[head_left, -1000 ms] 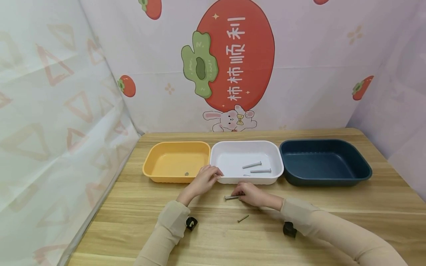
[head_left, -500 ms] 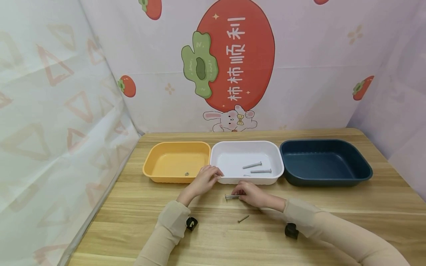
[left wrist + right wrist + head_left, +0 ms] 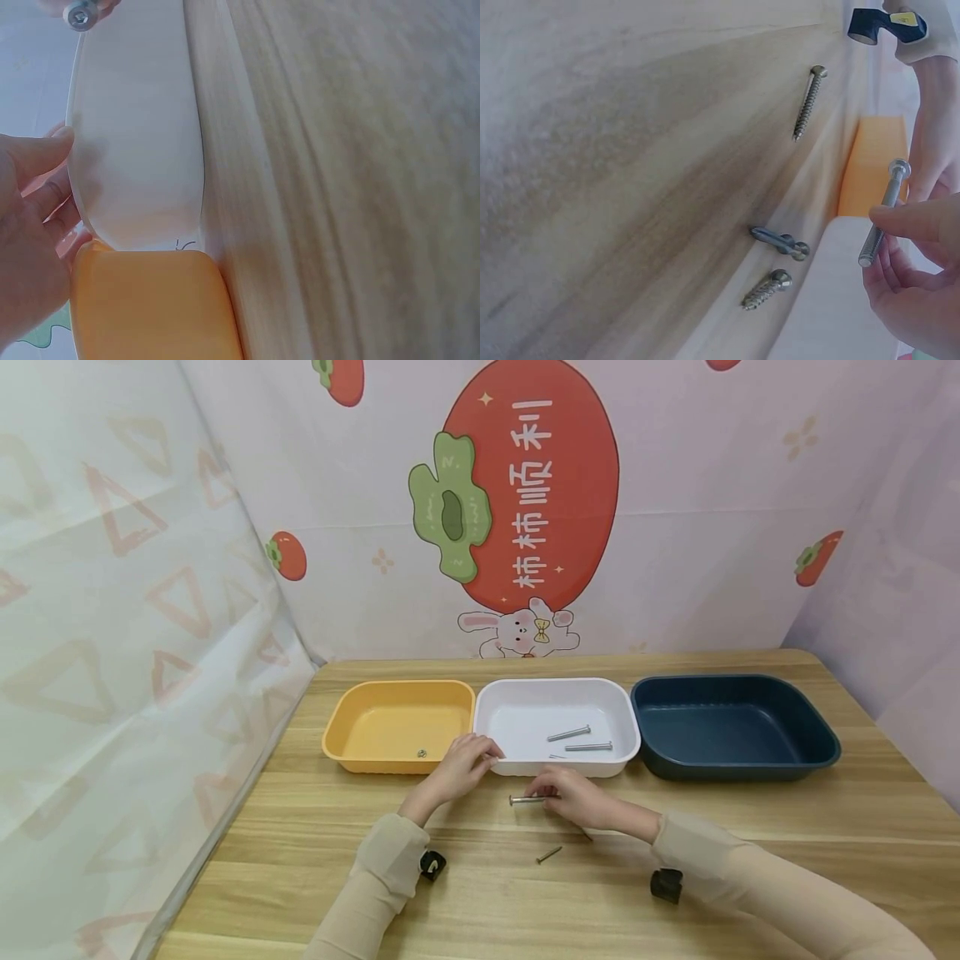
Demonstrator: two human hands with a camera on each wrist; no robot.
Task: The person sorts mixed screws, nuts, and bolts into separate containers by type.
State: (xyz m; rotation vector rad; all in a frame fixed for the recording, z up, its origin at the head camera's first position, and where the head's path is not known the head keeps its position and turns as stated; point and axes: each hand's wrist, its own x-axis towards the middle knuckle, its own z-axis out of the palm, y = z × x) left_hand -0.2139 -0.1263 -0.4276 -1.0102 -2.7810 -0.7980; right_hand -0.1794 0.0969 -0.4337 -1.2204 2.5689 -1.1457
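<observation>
My right hand (image 3: 573, 797) pinches a long silver bolt (image 3: 527, 799) between thumb and fingers, just in front of the white tray (image 3: 495, 767). In the right wrist view the bolt (image 3: 885, 214) stands away from the tabletop, with its round head toward my left hand. Its socket head (image 3: 80, 15) faces the left wrist camera. My left hand (image 3: 459, 768) holds the white tray's near left rim, thumb outside and fingers over the edge. On the wood lie a screw (image 3: 807, 103) and two more fasteners, a bluish one (image 3: 780, 241) and a silver screw (image 3: 765, 291).
Two long bolts (image 3: 588, 747) lie in the white tray. The yellow tray (image 3: 352, 761) on the left has a small nut (image 3: 422, 753) in it. A dark blue tray (image 3: 735, 772) adjoins the white one on the right. All three stand in a row on the wooden table (image 3: 300, 860).
My right hand has risen a little and shifted slightly right with the bolt. A thin fastener now shows below the right wrist. My left hand stays on the rim.
</observation>
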